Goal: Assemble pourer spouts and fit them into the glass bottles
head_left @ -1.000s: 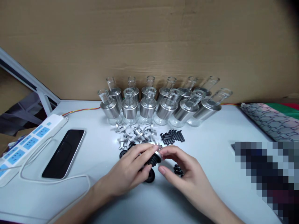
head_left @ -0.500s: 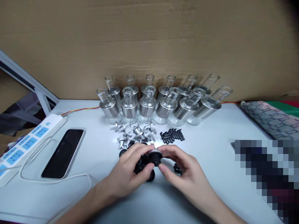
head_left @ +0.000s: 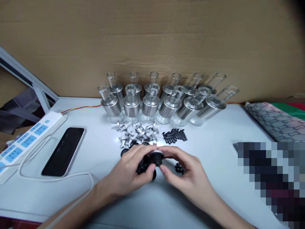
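Observation:
Both my hands meet over the middle of the white table point(head_left: 214, 140). My left hand point(head_left: 130, 173) and my right hand point(head_left: 186, 173) pinch a small round part point(head_left: 156, 157) with a silver rim and black body between their fingertips. More black round parts point(head_left: 143, 168) lie under and beside my left hand. A few small black pieces point(head_left: 179, 168) lie by my right hand's knuckles. Just beyond my fingers is a heap of small silver fittings point(head_left: 137, 133), with a pile of short black sticks point(head_left: 174, 135) to its right.
Two rows of glass bottles with silver collars point(head_left: 164, 101) stand along the cardboard wall. A dark phone point(head_left: 64, 152) and a white power strip point(head_left: 28, 140) with its cable lie at the left. A patterned pouch point(head_left: 276, 122) lies at the right.
The silver-rimmed part has been turned upright between my fingertips, and both hands have closed in around it. The view has tilted slightly.

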Tool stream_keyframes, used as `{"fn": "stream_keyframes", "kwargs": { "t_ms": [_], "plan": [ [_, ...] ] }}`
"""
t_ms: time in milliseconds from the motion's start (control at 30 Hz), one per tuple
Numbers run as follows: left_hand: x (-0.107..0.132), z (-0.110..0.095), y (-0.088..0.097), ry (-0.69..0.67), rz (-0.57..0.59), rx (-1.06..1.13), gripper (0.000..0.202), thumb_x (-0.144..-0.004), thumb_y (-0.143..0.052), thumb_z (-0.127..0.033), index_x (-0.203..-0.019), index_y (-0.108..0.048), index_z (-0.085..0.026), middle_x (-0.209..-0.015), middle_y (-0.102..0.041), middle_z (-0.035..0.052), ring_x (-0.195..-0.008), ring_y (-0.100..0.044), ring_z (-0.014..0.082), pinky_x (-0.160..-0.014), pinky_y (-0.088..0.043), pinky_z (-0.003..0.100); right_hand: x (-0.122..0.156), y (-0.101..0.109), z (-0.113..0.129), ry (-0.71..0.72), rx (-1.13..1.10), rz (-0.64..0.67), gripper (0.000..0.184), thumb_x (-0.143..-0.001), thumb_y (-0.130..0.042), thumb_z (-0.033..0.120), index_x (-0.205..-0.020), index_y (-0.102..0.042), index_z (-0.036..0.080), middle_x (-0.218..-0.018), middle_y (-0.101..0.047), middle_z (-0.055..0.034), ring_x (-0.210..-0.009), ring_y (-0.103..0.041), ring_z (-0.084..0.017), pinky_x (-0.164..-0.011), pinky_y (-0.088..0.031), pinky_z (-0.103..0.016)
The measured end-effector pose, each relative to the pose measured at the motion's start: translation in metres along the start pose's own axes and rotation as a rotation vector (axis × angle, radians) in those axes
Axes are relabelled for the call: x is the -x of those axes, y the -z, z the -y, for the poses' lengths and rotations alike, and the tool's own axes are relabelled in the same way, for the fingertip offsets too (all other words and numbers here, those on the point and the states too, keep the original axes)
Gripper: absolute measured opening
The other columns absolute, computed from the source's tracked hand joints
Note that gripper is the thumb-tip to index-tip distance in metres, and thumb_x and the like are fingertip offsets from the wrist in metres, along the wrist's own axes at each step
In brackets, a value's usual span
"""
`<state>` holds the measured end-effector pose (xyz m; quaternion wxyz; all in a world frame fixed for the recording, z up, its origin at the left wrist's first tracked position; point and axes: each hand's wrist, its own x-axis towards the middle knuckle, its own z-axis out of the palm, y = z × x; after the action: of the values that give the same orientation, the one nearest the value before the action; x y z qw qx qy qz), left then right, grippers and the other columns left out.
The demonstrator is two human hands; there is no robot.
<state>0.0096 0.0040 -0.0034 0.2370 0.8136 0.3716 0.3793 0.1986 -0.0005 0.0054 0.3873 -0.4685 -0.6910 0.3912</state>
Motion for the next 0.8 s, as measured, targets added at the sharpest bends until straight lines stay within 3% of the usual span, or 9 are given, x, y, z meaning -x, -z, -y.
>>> {"fn": "stream_keyframes", "kwargs": {
  "t_ms": [300,567,800],
  "plan": [
    [-0.0007,0.0023,-0.0042,-0.035,-0.036,0.020,0.036,-0.081,-0.053,-0.013,-0.116,-0.049,-0.020,-0.094,-0.065,0.0039,-0.084,-0.062,0.0151,-0.077,-0.052,0.025,-0.0009,-0.0003,0.0009,0.076,0.062,0.028,0.030,-0.073,-0.059,0.011,-0.102,-0.061,0.020,-0.098,-0.072,-0.0058,-0.083,-0.068,-0.018,-0.076,-0.057,-0.030],
    [0.0009,0.0019,-0.0051,-0.050,-0.023,-0.007,0.033,-0.077,-0.052,-0.013,-0.109,-0.050,-0.019,-0.081,-0.057,0.0013,-0.070,-0.054,0.0144,-0.064,-0.048,0.024,-0.0026,0.0009,0.0051,0.125,0.078,0.038,0.029,-0.068,-0.057,0.008,-0.094,-0.061,0.021,-0.084,-0.069,-0.0023,-0.074,-0.065,-0.017,-0.069,-0.055,-0.028],
    [0.0014,0.0004,-0.0058,-0.084,-0.026,0.025,0.032,-0.076,-0.051,-0.012,-0.107,-0.046,-0.020,-0.085,-0.059,0.0013,-0.075,-0.054,0.0144,-0.065,-0.046,0.023,-0.0008,-0.0004,0.0043,0.166,0.102,0.033,0.021,-0.070,-0.058,0.011,-0.089,-0.059,0.021,-0.076,-0.066,-0.0015,-0.069,-0.064,-0.016,-0.064,-0.053,-0.026]
  ]
}}
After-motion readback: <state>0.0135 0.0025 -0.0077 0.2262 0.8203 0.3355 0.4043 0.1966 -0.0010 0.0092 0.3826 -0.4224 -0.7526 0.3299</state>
